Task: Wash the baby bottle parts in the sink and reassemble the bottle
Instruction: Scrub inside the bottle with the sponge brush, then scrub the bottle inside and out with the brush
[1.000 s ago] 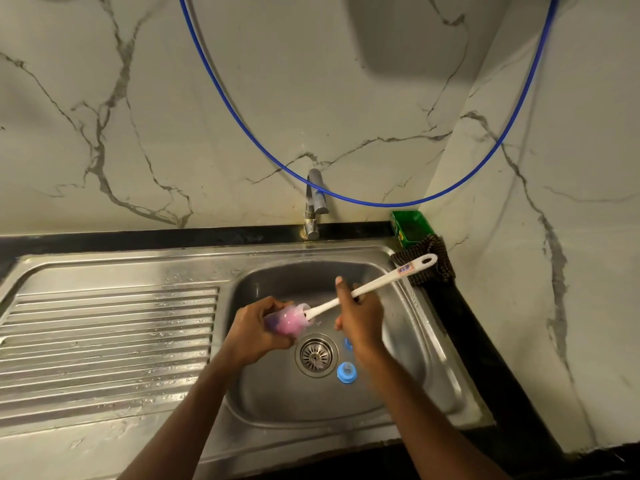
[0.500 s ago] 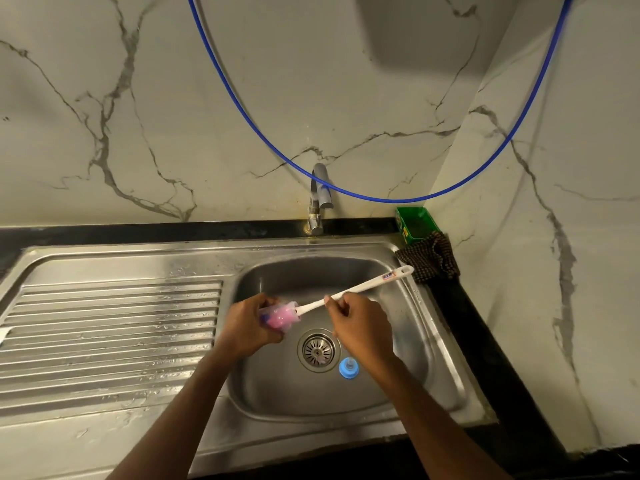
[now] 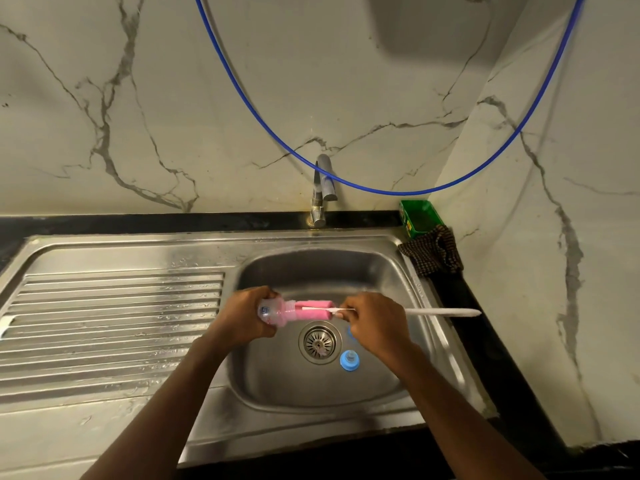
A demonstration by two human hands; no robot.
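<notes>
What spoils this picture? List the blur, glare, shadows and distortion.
Head view: motion smears the brush handle; head view: glare streaks the wet drainboard; head view: a soft shadow darkens the wall at top; head view: the wide lens tilts the wall corner.

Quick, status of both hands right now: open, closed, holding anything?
Left hand: closed, gripping the clear plastic baby bottle.
Right hand: closed, holding the pink sponge bottle brush by its white handle.
</notes>
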